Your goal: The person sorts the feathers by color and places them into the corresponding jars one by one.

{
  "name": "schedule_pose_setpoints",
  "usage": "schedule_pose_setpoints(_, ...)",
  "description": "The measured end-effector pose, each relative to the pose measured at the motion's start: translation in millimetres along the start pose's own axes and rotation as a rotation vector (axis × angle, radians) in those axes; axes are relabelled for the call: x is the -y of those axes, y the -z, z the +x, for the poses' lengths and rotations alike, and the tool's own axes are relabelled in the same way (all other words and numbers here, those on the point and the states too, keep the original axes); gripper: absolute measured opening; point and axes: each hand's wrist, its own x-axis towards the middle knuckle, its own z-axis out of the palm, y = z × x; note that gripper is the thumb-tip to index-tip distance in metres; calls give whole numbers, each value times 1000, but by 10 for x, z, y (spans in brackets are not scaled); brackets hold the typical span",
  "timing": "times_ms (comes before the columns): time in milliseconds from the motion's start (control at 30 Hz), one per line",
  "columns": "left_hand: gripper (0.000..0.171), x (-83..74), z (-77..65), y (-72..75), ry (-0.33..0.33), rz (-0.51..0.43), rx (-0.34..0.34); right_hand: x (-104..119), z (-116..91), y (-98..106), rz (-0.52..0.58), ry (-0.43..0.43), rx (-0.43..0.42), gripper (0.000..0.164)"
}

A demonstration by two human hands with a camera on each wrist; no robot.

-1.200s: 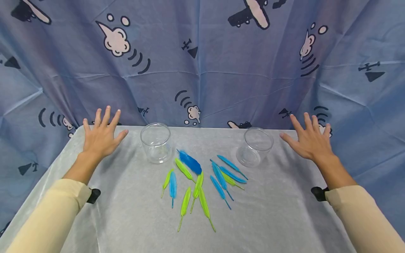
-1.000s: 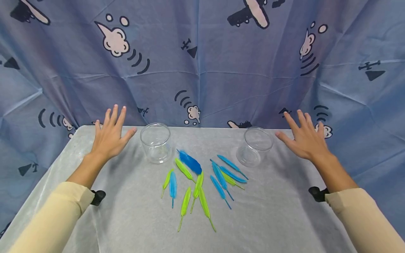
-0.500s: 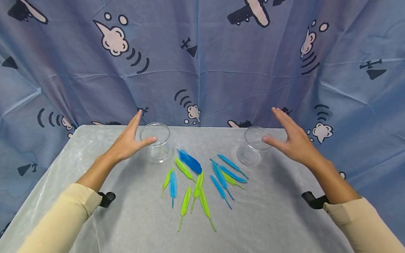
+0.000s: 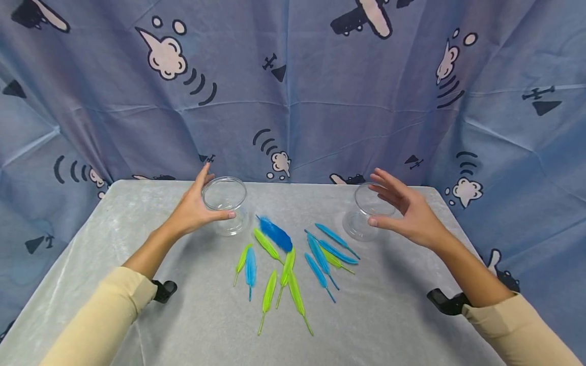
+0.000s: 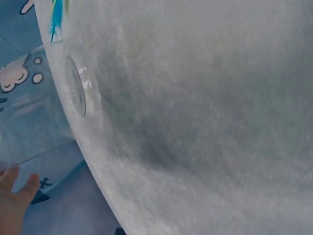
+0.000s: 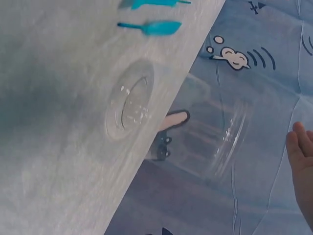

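Two clear round jars stand on the table. My left hand (image 4: 192, 207) is spread beside the left jar (image 4: 224, 206), thumb across its near side and fingers along its left side. In the left wrist view, fingertips (image 5: 30, 186) sit close to that jar (image 5: 77, 85); contact cannot be told. My right hand (image 4: 409, 213) is held at the right jar (image 4: 361, 223), thumb in front, fingers bent loosely near its rim. The right wrist view shows a gap between the right fingers (image 6: 296, 147) and that jar (image 6: 195, 125). Several green feathers (image 4: 268, 292) and blue feathers (image 4: 316, 249) lie between the jars.
A pale grey cloth covers the table (image 4: 201, 325). Behind its far edge hangs a blue patterned curtain (image 4: 320, 122). A dark blue fluffy feather (image 4: 274, 234) lies near the left jar. Black mounts (image 4: 165, 291) stick out at both cuffs.
Both hands have come inward from the table's outer sides to the two jars, turning from palm down to thumb-and-fingers apart. Jars and feathers have stayed in place.
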Motion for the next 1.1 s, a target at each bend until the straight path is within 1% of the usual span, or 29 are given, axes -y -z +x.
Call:
schedule_pose_setpoints(100,130,5,0,-21,9,-8,-4,-20,-11,-31,67,42,28,94)
schedule_pose_setpoints(200,130,19,7,-44,21,-3,-12,-57,-22,-88,105,60,58,86)
schedule_pose_setpoints(267,131,33,15,-56,26,0,-18,-91,-36,-146,110,50,83,81)
schedule_pose_setpoints(367,132,54,30,-69,36,1,-19,-151,-65,-250,99,11,126,76)
schedule_pose_setpoints(500,133,74,41,-79,51,-39,1,-237,-100,-378,86,-34,159,72)
schedule_pose_setpoints(600,130,89,43,-91,76,-96,30,-308,-118,-456,84,-41,168,68)
schedule_pose_setpoints(700,122,119,40,-103,93,-147,46,-380,-128,-534,70,-31,175,66)
schedule_pose_setpoints(833,113,166,47,-124,83,-199,41,-464,-141,-624,42,-45,168,63)
schedule_pose_setpoints(1100,111,214,49,-162,92,-245,26,-573,-192,-760,30,-124,137,61)
